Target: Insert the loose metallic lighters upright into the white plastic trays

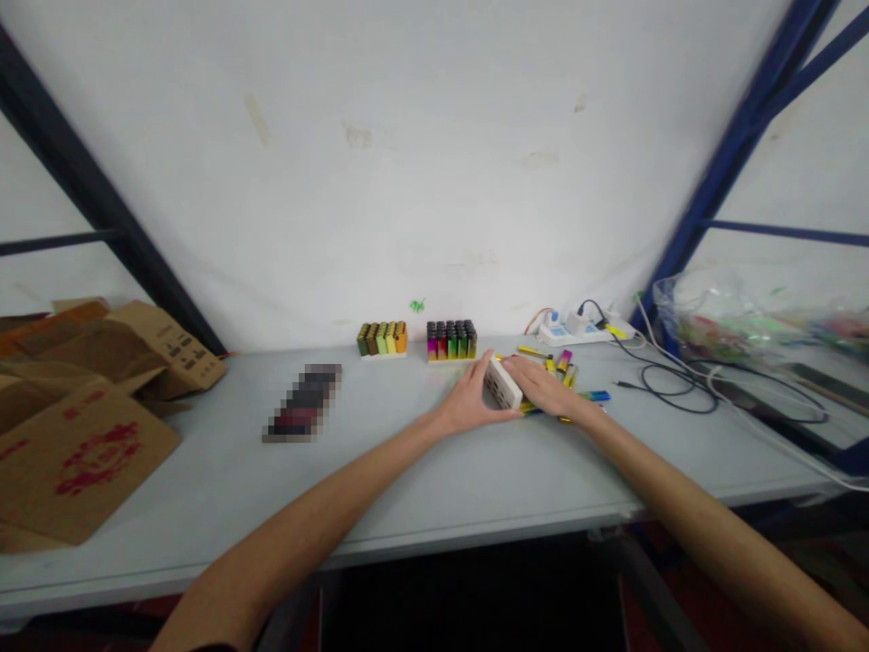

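My left hand [470, 398] grips a small white tray [501, 384] with rows of holes, tipped up on its side. Its thumb lies along the lower edge and its fingers reach the top edge. Close against the tray's right side is my right hand [539, 382], its fingers bent and together; what lies under them is hidden. Around and under that hand, shiny coloured lighters [565, 360] lie loose on the table [407, 453]. Behind, by the wall, stand a tray of upright yellow, green and orange lighters [384, 339] and one of multicoloured lighters with black tops [452, 340].
Folded cardboard boxes [88, 453] cover the left end. A blurred-out dark object [303, 403] lies left of centre. On the right are a white power strip [584, 331], a looped black cable [679, 398] and clear plastic bags [712, 312]. Blue metal posts [720, 172] frame the table.
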`<state>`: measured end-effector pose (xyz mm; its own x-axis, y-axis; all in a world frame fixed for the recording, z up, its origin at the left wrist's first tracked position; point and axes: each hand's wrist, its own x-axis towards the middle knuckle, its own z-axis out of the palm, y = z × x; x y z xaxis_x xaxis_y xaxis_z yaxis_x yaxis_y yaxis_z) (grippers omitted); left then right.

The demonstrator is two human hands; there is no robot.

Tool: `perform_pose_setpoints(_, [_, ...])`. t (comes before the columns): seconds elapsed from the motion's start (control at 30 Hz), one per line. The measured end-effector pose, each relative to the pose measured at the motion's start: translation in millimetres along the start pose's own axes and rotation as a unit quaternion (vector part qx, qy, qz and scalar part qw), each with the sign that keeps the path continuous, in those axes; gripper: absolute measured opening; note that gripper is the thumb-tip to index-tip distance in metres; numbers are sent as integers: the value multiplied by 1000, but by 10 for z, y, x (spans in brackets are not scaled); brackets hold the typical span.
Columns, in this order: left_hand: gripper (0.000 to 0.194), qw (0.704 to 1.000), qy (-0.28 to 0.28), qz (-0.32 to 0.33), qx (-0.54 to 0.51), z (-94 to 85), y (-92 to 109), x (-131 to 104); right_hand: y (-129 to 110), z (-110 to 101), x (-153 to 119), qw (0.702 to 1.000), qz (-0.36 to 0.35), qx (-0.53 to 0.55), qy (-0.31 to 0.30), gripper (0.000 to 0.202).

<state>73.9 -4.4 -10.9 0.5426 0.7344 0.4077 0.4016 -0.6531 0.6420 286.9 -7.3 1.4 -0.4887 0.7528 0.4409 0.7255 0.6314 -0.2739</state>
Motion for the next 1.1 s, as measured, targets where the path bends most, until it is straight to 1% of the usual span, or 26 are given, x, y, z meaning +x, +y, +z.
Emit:
perform_pose_setpoints(0.13, [120, 1000, 4, 19, 2, -28, 34, -3, 139, 68, -5, 995, -59, -73, -24, 47])
perform_pose_setpoints(0.2, [116, 1000, 2, 22, 2, -38, 58, -11, 183, 59, -10, 992, -71, -99, -36, 44])
perform_pose_setpoints(0.27, [112, 1000, -1, 20, 2, -45, 80, -19, 230, 20, -31, 992, -54, -102, -48, 43])
perform_pose_setpoints(0.33, [111, 1000, -3, 17, 1, -51, 96, -25, 284, -41, -69, 995, -16, -83, -47, 44])
perform_pose_setpoints(0.43, [110, 1000, -4, 9, 1, -55, 109, -30, 330, -142, -121, 997, 46, -55, -21, 45])
perform_pose_setpoints(0.5, [110, 1000, -8, 5, 1, -54, 109, -32, 295, -190, -121, 996, 64, -59, -4, 44])
perform_pose_setpoints(0.57, [110, 1000, -12, 5, 0, -50, 105, -32, 197, -202, -86, 996, 60, -61, 10, 41])
perform_pose_setpoints(0.63, [110, 1000, -13, 11, 1, -42, 96, -31, 64, -169, -31, 998, 39, -43, 11, 40])
perform_pose_setpoints(0.7, [111, 1000, -11, 17, 4, -36, 82, -30, -48, -100, 14, 1000, 6, -21, -3, 40])
perform_pose_setpoints(0.77, [111, 1000, -9, 19, 8, -32, 68, -29, -87, -21, 27, 999, -28, -24, -25, 39])
perform_pose_setpoints(0.83, [112, 1000, -10, 17, 13, -34, 58, -28, -38, 37, 2, 997, -46, -52, -34, 40])
perform_pose_setpoints(0.93, [111, 1000, -17, 16, 17, -44, 60, -26, 128, 45, -72, 993, -46, -102, -41, 41])
perform_pose_setpoints(1.03, [111, 1000, -21, 10, 19, -55, 73, -28, 237, -28, -112, 991, -8, -120, -52, 44])
perform_pose_setpoints(1.1, [110, 1000, -20, 8, 19, -57, 78, -30, 219, -83, -100, 992, 28, -115, -45, 46])
